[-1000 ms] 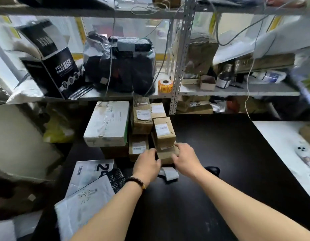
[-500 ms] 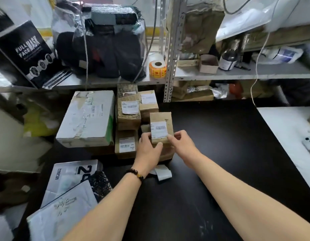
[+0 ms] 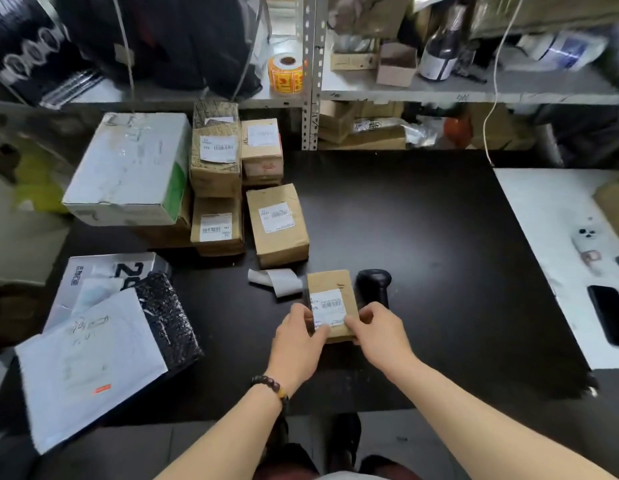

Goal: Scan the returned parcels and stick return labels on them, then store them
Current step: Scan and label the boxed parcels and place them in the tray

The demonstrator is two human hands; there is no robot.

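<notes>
The left hand [image 3: 296,336] and right hand [image 3: 377,332] are both gripping the small parcel [image 3: 329,282] by its near end. The fingers are curling round its long sides and the thumbs are pressing on top, at the lower corners of its printed label [image 3: 328,306]. The parcel is sitting low over the front middle of the bench [image 3: 422,237] (resting or just lifted, I cannot tell). It is looking light and stiff, plain cardboard that should give a dry, sure grip, though its corners could crush. Holding it by the sides is probably keeping the barcode clear. The black scanner [image 3: 374,285] is lying just beside it on the right. Further back, other boxed parcels [image 3: 277,220] are standing stacked, and a label roll [image 3: 285,72] is waiting on the shelf [image 3: 439,91].
</notes>
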